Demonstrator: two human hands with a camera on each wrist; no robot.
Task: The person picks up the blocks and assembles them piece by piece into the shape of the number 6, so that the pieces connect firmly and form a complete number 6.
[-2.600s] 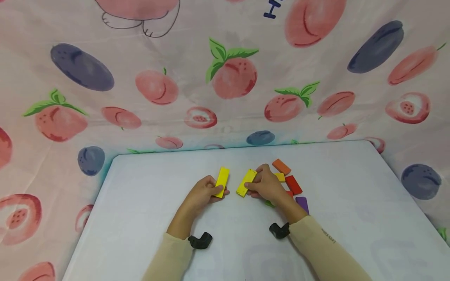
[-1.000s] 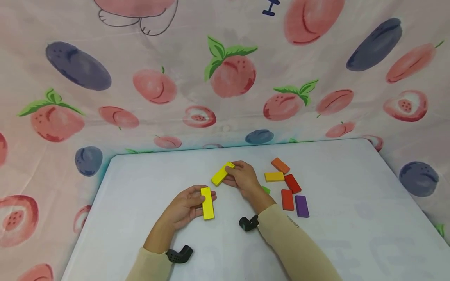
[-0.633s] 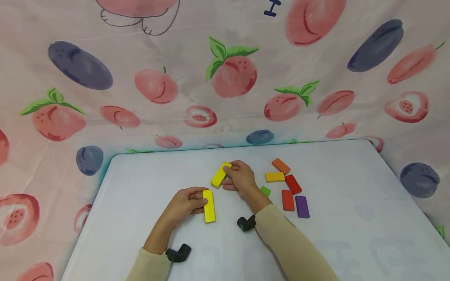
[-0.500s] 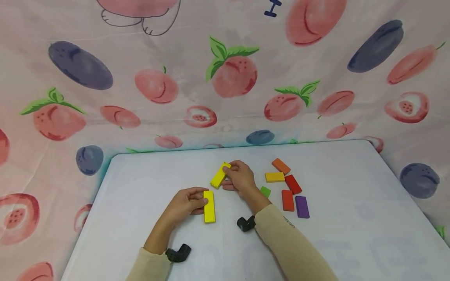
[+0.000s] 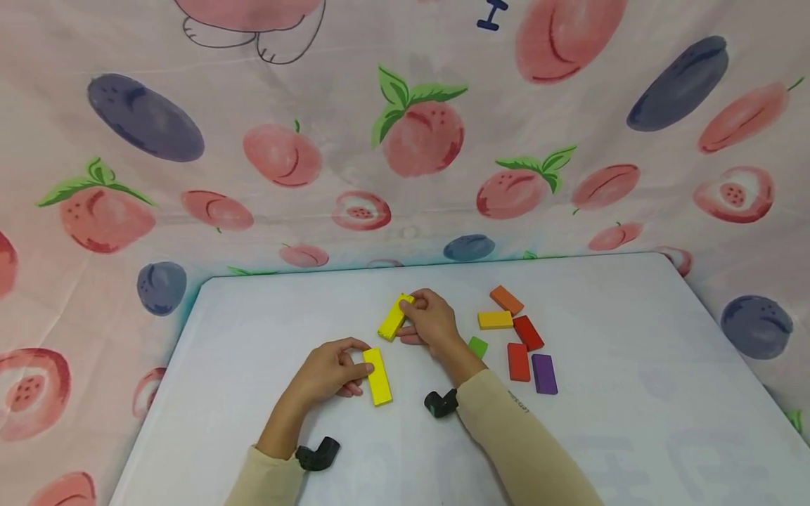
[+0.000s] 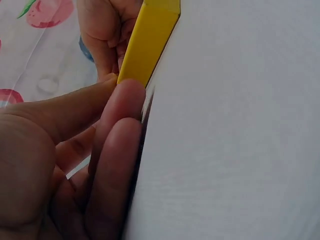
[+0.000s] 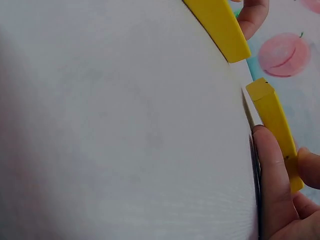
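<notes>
My left hand grips a long yellow block near its far end, thumb along its upper edge and index finger at the end. In the left wrist view two of its fingertips lie close to the white tabletop. Farther back, my right hand pinches a second yellow block between thumb and fingers, holding it at a slant. In the right wrist view this second block shows small dark marks, and one finger lies beneath it. The two yellow blocks are apart, with a small gap between them.
Right of my right hand lie loose blocks: orange, amber, dark red, red, purple and green, partly behind my wrist. A fruit-print cloth hangs behind the white table.
Both hands have moved left with their blocks, the left one also nearer to me, uncovering the loose blocks. In the last half second the left block has turned slightly, its near end swinging right.
</notes>
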